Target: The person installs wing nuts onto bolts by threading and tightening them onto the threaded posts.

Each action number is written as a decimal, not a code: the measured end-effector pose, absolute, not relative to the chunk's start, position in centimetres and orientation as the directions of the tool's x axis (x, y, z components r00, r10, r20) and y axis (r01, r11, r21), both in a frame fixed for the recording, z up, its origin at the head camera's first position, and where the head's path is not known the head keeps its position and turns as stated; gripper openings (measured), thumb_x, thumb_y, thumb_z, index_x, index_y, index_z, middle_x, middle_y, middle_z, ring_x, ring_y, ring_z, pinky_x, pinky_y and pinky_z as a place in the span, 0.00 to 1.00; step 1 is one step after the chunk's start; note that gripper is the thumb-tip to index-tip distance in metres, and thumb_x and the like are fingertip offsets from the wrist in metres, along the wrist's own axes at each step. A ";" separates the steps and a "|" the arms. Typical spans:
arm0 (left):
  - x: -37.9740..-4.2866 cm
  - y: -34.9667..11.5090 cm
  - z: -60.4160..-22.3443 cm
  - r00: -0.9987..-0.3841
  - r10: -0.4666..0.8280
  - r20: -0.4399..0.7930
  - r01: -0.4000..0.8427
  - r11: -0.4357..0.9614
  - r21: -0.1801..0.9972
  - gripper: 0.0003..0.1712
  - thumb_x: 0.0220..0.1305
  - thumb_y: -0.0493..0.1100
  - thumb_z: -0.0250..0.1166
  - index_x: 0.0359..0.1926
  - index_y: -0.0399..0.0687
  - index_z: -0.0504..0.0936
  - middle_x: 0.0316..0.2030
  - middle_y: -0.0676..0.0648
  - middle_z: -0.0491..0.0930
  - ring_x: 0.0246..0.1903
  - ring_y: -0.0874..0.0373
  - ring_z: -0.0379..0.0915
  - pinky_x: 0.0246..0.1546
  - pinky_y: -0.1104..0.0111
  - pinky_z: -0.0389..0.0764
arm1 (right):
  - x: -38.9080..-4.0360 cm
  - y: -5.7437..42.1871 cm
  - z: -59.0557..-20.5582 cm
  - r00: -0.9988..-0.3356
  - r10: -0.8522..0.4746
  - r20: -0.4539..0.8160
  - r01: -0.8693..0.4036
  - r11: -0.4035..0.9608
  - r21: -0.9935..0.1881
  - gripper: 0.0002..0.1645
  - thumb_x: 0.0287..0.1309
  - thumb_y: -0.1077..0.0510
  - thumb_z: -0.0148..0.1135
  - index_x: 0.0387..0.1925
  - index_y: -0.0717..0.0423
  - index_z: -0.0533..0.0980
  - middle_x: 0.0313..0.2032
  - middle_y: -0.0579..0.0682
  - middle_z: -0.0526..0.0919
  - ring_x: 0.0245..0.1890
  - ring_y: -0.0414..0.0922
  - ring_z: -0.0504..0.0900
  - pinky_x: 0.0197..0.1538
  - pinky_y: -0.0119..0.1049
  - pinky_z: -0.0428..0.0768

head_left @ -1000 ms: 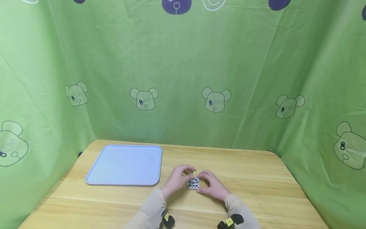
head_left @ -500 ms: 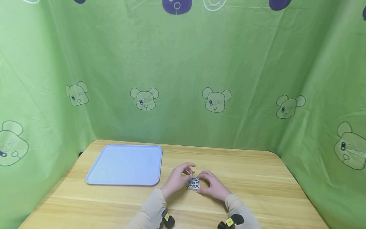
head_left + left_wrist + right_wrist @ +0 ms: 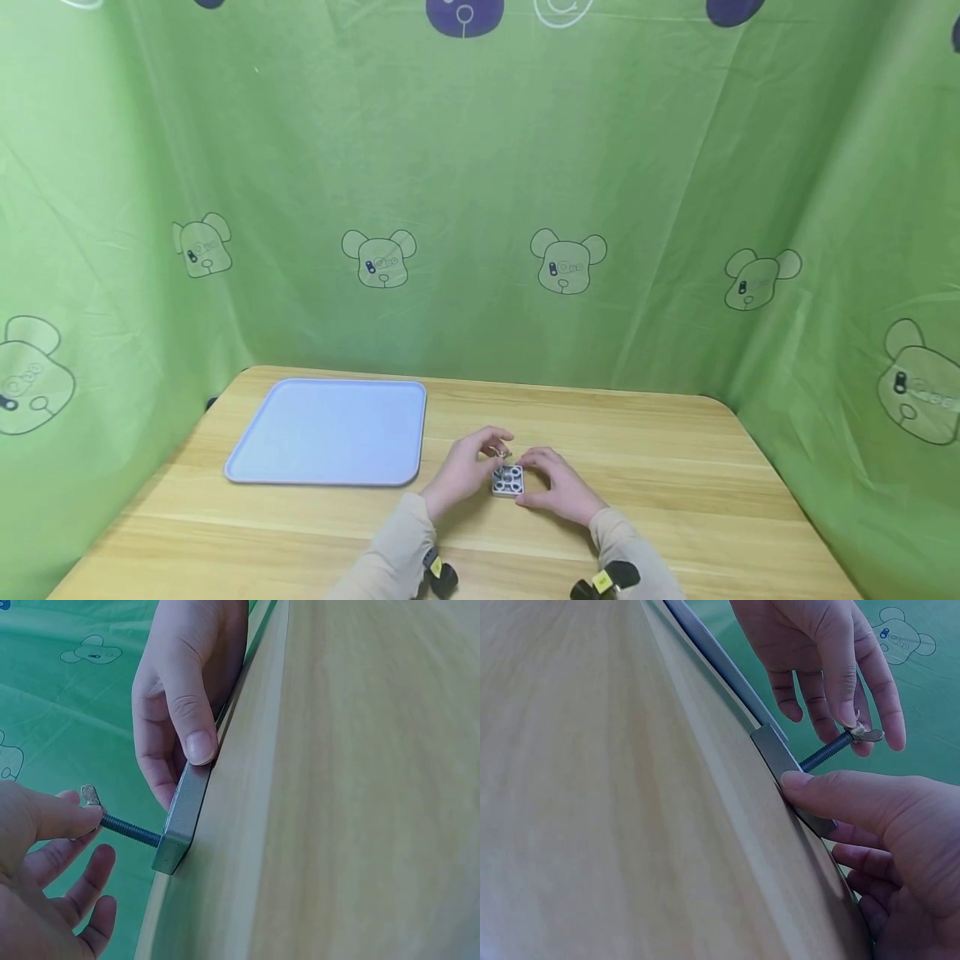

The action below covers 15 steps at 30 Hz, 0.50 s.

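Observation:
A small square grey metal block (image 3: 508, 490) with several round holes lies on the table. A threaded wing screw (image 3: 129, 829) stands upright from it near the far left corner in the head view. My left hand (image 3: 465, 471) has its thumb and a finger at the winged head of the screw, the other fingers loosely bent. Part of the head is hidden by the thumb in the left wrist view. My right hand (image 3: 558, 492) grips the block's right side, thumb on the near face and fingers on the far side; the right wrist view shows its thumb (image 3: 799, 780) pressed there.
A light blue-violet rectangular tray (image 3: 330, 433) lies on the left of the wooden table (image 3: 645, 450). Green curtains (image 3: 472, 333) printed with bear heads surround the table's back and sides.
The winged head of the screw has turned a little, and my left forefinger has shifted from bent to straighter. The block and my right hand stay in place.

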<state>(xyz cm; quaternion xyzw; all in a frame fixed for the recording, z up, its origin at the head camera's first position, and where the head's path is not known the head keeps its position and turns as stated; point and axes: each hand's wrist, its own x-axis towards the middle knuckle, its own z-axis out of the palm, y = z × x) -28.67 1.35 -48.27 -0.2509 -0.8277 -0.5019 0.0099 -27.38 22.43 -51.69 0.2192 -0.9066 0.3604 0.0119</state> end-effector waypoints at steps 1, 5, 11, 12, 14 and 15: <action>-28.6 1.3 -48.3 -0.873 0.408 0.268 0.427 0.373 0.824 0.20 0.61 0.30 0.60 0.54 0.48 0.78 0.41 0.48 0.84 0.44 0.54 0.78 0.50 0.60 0.79 | -27.4 22.4 -51.7 -0.904 -0.389 0.180 -0.406 0.644 -0.648 0.36 0.45 0.44 0.74 0.54 0.57 0.75 0.59 0.58 0.73 0.62 0.60 0.71 0.65 0.63 0.65; -28.6 1.3 -48.2 -0.872 0.413 0.262 0.426 0.378 0.822 0.20 0.62 0.31 0.60 0.54 0.48 0.78 0.42 0.48 0.84 0.45 0.53 0.78 0.50 0.59 0.78 | -27.4 22.4 -51.6 -0.904 -0.389 0.179 -0.405 0.641 -0.651 0.36 0.45 0.45 0.74 0.55 0.57 0.75 0.59 0.59 0.73 0.62 0.60 0.71 0.66 0.63 0.64; -28.6 1.3 -48.2 -0.874 0.419 0.247 0.414 0.374 0.830 0.20 0.62 0.30 0.59 0.55 0.47 0.78 0.43 0.48 0.84 0.45 0.53 0.78 0.50 0.63 0.77 | -27.3 22.4 -51.6 -0.906 -0.384 0.177 -0.401 0.647 -0.649 0.36 0.45 0.45 0.74 0.54 0.57 0.75 0.59 0.59 0.73 0.62 0.60 0.70 0.66 0.63 0.64; -28.6 1.3 -48.1 -0.874 0.419 0.246 0.413 0.374 0.831 0.20 0.62 0.31 0.59 0.55 0.47 0.78 0.43 0.48 0.84 0.45 0.54 0.78 0.49 0.63 0.77 | -27.3 22.4 -51.6 -0.907 -0.383 0.177 -0.400 0.648 -0.648 0.37 0.45 0.45 0.74 0.54 0.57 0.75 0.59 0.59 0.73 0.62 0.60 0.70 0.66 0.63 0.64; -28.6 1.3 -48.2 -0.875 0.418 0.243 0.410 0.376 0.831 0.20 0.62 0.31 0.59 0.55 0.47 0.78 0.43 0.48 0.84 0.45 0.54 0.78 0.49 0.63 0.77 | -27.3 22.4 -51.6 -0.908 -0.381 0.176 -0.398 0.649 -0.648 0.37 0.45 0.45 0.74 0.55 0.57 0.75 0.60 0.59 0.73 0.62 0.60 0.70 0.66 0.63 0.64; -28.7 1.3 -48.2 -0.876 0.418 0.241 0.409 0.377 0.831 0.20 0.62 0.31 0.60 0.55 0.47 0.78 0.43 0.48 0.84 0.45 0.54 0.77 0.49 0.63 0.77 | -27.3 22.4 -51.6 -0.908 -0.380 0.175 -0.396 0.650 -0.648 0.37 0.45 0.45 0.74 0.55 0.57 0.75 0.60 0.59 0.73 0.62 0.60 0.70 0.66 0.63 0.64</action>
